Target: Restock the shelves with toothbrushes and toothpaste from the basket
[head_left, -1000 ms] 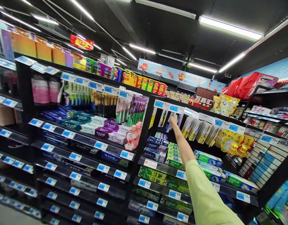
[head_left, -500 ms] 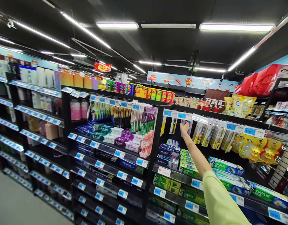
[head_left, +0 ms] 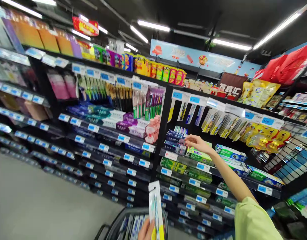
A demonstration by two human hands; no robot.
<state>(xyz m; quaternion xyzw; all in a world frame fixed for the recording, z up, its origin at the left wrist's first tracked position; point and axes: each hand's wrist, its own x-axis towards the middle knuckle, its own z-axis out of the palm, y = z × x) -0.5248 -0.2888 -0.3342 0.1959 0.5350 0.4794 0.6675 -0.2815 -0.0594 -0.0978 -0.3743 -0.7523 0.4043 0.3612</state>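
Observation:
My left hand (head_left: 145,230) comes up from the bottom edge, closed on a packaged toothbrush (head_left: 156,208) with a white and yellow card, held upright over a dark basket (head_left: 113,221). Several narrow packages (head_left: 134,226) stand inside the basket. My right hand (head_left: 198,144) is stretched out in front of the toothpaste boxes (head_left: 177,140), its fingers loosely apart with nothing in them. Above it, toothbrush packs (head_left: 191,113) hang from hooks under the price tags. Whether the fingertips touch a box I cannot tell.
Green Darlie toothpaste boxes (head_left: 230,152) lie to the right of my right hand. Yellow duck-shaped packs (head_left: 264,136) hang farther right, near a wire rack (head_left: 295,160). A black upright post (head_left: 162,133) parts the shelf bays. Grey floor (head_left: 43,193) lies at the left.
My right hand has come down from the hanging packs to the toothpaste boxes. The view has tilted down, bringing in my left hand with the toothbrush and the basket.

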